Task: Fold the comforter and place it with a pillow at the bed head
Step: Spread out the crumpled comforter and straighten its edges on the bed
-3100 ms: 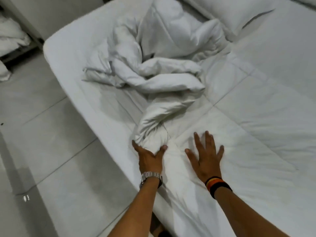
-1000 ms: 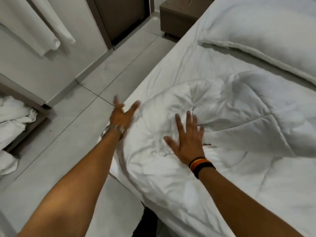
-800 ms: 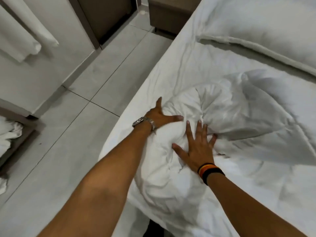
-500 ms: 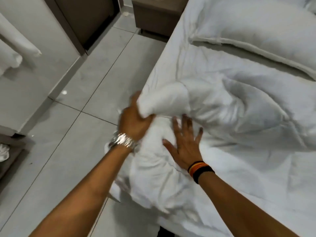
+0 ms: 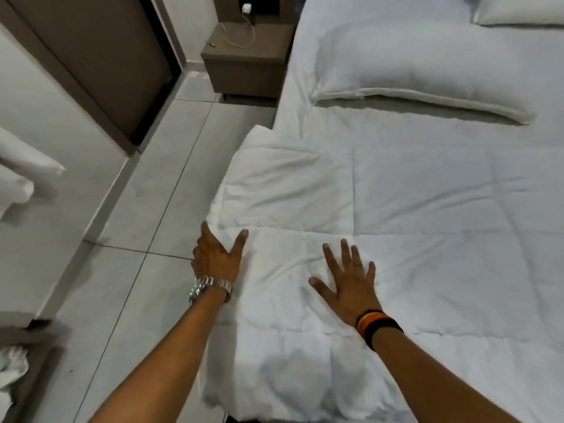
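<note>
The white quilted comforter (image 5: 412, 209) lies spread flat over the bed, its left edge hanging a little past the mattress side. My left hand (image 5: 217, 257), with a metal watch on the wrist, rests open against that left edge, thumb on top. My right hand (image 5: 346, 283), with dark and orange wristbands, lies flat with fingers spread on the comforter. A white pillow (image 5: 427, 62) lies across the bed head, beyond the comforter's far edge. Part of a second pillow (image 5: 518, 10) shows at the top right.
A brown nightstand (image 5: 247, 65) with a white charger cable stands by the bed head on the left. Grey tiled floor (image 5: 146, 215) runs along the bed's left side. A dark door (image 5: 100, 56) is at upper left, white linen (image 5: 18, 178) at far left.
The bunched comforter corner that my left hand gripped is now spread flat along the bed's left side. Both hands now lie open on it. The view has pulled back.
</note>
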Available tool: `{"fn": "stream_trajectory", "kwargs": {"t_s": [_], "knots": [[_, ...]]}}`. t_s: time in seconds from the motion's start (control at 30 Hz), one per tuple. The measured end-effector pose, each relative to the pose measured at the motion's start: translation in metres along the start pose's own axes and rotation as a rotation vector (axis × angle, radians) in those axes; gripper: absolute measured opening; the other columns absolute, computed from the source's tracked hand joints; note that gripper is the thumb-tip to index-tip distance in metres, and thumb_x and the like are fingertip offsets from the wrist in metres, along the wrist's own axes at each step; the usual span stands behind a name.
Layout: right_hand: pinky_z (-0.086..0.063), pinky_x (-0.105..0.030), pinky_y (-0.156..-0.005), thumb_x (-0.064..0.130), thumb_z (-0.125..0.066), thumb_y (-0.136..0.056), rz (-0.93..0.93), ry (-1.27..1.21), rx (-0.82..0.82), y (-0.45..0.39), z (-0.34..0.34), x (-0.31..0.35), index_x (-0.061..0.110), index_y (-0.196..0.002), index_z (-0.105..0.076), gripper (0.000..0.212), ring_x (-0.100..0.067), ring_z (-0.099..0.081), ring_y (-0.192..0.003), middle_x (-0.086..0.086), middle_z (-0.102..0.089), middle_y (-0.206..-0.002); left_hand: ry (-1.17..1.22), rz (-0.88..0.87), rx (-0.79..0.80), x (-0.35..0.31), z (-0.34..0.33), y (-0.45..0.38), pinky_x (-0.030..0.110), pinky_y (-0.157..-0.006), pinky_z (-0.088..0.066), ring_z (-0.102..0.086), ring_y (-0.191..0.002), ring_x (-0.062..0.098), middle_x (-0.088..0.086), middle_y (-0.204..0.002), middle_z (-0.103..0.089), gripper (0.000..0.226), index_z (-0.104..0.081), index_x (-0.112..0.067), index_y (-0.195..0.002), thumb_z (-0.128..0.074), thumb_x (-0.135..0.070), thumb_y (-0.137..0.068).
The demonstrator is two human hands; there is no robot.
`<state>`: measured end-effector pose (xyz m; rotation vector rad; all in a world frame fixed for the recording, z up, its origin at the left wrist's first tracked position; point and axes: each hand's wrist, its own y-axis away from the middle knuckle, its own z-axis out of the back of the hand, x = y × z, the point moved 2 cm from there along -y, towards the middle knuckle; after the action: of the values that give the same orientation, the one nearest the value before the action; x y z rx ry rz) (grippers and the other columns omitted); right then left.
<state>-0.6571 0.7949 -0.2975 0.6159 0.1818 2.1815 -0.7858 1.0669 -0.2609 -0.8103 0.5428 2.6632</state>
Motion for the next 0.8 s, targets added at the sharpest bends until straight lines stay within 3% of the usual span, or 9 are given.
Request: {"fn": "stream_trajectory", "kwargs": {"t_s": [0.17, 0.3, 0.37, 0.47, 0.53, 0.63, 0.7, 0.77, 0.8], "knots": [[0.012, -0.066, -0.123, 0.094, -0.006, -0.084, -0.183, -0.067, -0.044, -0.048, -0.031, 0.037, 0.052, -0.158, 0.021, 0.090, -0.024, 0.026, -0.158, 0.004, 0.031, -0.170, 0.341, 0.397, 0.378, 0.016, -0.030, -0.122, 0.051, -0.122, -0.026, -0.030, -0.152, 0.035, 0.012, -0.170, -0.021, 0.158, 0.014, -0.024, -0.163, -0.072, -0.092, -0.050], [0.011, -0.073, -0.118, 0.095, 0.001, -0.081, -0.356, 0.049, -0.060, -0.075, -0.066, 0.066, 0.048, -0.159, 0.021, 0.094, -0.035, 0.022, -0.158, -0.008, 0.023, -0.173, 0.388, 0.357, 0.536, 0.022, -0.055, -0.169, 0.049, -0.120, -0.032, -0.037, -0.148, 0.031, 0.008, -0.168, -0.028, 0.167, 0.005, -0.028, -0.164, -0.085, -0.086, -0.035], [0.011, -0.075, -0.117, 0.096, 0.002, -0.078, -0.425, -0.002, -0.068, -0.087, -0.067, 0.081, 0.050, -0.158, 0.023, 0.095, -0.037, 0.024, -0.157, -0.010, 0.025, -0.172, 0.465, 0.294, 0.536, 0.016, -0.058, -0.177, 0.046, -0.114, -0.043, -0.054, -0.134, 0.027, 0.005, -0.158, -0.046, 0.149, -0.019, -0.024, -0.162, -0.097, -0.067, -0.042], [0.011, -0.074, -0.117, 0.099, -0.001, -0.075, -0.435, -0.094, -0.107, -0.106, -0.059, 0.111, 0.054, -0.155, 0.025, 0.095, -0.036, 0.024, -0.157, -0.007, 0.029, -0.171, 0.579, 0.220, 0.452, 0.009, -0.050, -0.180, 0.034, -0.100, -0.053, -0.065, -0.109, 0.015, 0.000, -0.139, -0.061, 0.097, -0.046, -0.023, -0.141, -0.101, -0.030, -0.061], [0.012, -0.072, -0.118, 0.098, -0.009, -0.079, -0.380, -0.180, -0.179, -0.121, -0.052, 0.144, 0.056, -0.157, 0.020, 0.093, -0.034, 0.025, -0.157, -0.004, 0.028, -0.171, 0.640, 0.089, 0.319, 0.000, -0.026, -0.179, 0.026, -0.098, -0.052, -0.064, -0.112, 0.007, -0.008, -0.136, -0.060, 0.099, -0.043, -0.027, -0.145, -0.098, -0.021, -0.064], [0.020, -0.063, -0.119, 0.091, -0.023, -0.089, -0.258, -0.262, -0.423, -0.135, -0.050, 0.196, 0.052, -0.162, 0.002, 0.086, -0.033, 0.023, -0.158, 0.000, 0.019, -0.174, 0.541, -0.221, 0.069, -0.008, 0.032, -0.179, 0.006, -0.086, -0.048, -0.059, -0.104, -0.018, -0.024, -0.128, -0.057, 0.108, -0.034, -0.041, -0.146, -0.097, -0.037, -0.057], [0.021, -0.062, -0.120, 0.089, -0.023, -0.091, -0.265, -0.232, -0.415, -0.134, -0.054, 0.206, 0.051, -0.163, 0.002, 0.085, -0.030, 0.023, -0.158, 0.001, 0.019, -0.174, 0.431, -0.261, 0.043, -0.011, 0.059, -0.184, 0.019, -0.083, -0.052, -0.068, -0.102, 0.004, -0.008, -0.126, -0.064, 0.117, -0.023, -0.045, -0.149, -0.097, -0.043, -0.057], [0.015, -0.068, -0.120, 0.090, -0.016, -0.089, -0.314, -0.142, -0.151, -0.125, -0.062, 0.206, 0.052, -0.161, 0.010, 0.086, -0.029, 0.026, -0.158, 0.002, 0.026, -0.172, 0.300, -0.166, 0.156, -0.007, 0.069, -0.194, 0.033, -0.091, -0.050, -0.065, -0.115, 0.030, 0.009, -0.133, -0.064, 0.129, -0.007, -0.034, -0.159, -0.096, -0.039, -0.066], [0.013, -0.070, -0.120, 0.091, -0.015, -0.088, -0.343, -0.110, -0.030, -0.120, -0.069, 0.205, 0.051, -0.161, 0.011, 0.088, -0.029, 0.026, -0.158, 0.001, 0.027, -0.172, 0.260, -0.087, 0.267, -0.003, 0.068, -0.200, 0.037, -0.100, -0.048, -0.059, -0.127, 0.033, 0.013, -0.145, -0.056, 0.133, 0.002, -0.028, -0.163, -0.094, -0.039, -0.071]]}}
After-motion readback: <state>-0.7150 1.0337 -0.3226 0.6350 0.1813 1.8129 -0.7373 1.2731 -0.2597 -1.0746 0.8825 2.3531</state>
